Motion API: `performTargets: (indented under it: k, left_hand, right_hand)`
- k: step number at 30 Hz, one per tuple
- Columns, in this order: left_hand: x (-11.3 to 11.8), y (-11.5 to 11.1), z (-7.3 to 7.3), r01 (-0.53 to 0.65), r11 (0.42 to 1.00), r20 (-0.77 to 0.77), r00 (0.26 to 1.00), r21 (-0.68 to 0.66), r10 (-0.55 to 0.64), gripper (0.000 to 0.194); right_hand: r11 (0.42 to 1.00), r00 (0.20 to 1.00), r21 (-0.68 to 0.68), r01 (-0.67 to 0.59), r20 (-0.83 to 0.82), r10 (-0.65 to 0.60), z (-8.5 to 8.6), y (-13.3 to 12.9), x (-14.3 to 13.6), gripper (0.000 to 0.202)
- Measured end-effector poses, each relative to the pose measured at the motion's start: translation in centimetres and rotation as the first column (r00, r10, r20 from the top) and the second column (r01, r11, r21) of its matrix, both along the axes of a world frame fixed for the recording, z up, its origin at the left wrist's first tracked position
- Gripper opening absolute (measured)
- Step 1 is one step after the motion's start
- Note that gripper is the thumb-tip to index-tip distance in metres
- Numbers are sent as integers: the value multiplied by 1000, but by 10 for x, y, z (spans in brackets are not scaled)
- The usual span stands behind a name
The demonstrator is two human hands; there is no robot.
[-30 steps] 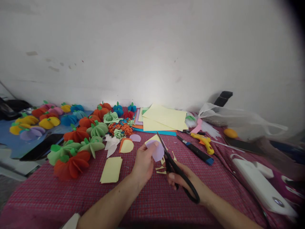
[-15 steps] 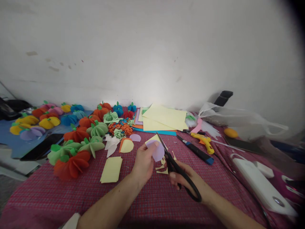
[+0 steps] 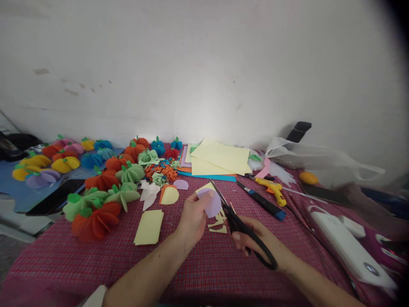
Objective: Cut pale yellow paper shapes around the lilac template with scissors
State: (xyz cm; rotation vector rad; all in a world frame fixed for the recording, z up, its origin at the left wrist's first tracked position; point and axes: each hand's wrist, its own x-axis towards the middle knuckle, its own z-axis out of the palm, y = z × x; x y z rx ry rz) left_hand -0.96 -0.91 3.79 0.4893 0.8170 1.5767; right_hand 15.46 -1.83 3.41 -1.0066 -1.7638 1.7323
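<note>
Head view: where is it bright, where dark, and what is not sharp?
Head view: the wall is brightest near its middle, greyer outward; the upper right corner is black. Also head view: the bag looks soft and smeared, the scissors clearer.

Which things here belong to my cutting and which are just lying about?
In the cutting: purple disc and yellow paper in the left hand, black scissors in the right hand, yellow scraps.

Apparently just lying about: yellow glue gun, black-blue cutter, plastic bag.

A pale, marked wall (image 3: 179, 76) rises behind the plaid-covered table (image 3: 128, 264).
</note>
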Motion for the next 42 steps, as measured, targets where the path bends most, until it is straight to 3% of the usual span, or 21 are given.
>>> performTargets:
  k: [17, 35, 42]
  left_hand:
    - [1, -1, -5, 88, 996, -72, 994, -10, -88, 21]
    - [2, -3, -2, 113, 991, -89, 989, -65, -119, 19]
    - [2, -4, -4, 148, 987, -96, 983, -61, -154, 17]
  right_hand:
    - [997, 988, 51, -64, 142, 57, 7, 2, 24, 29]
    - [991, 987, 92, -93, 142, 79, 11, 3, 18, 27]
    - [995, 985, 61, -81, 159, 70, 3, 6, 25, 27]
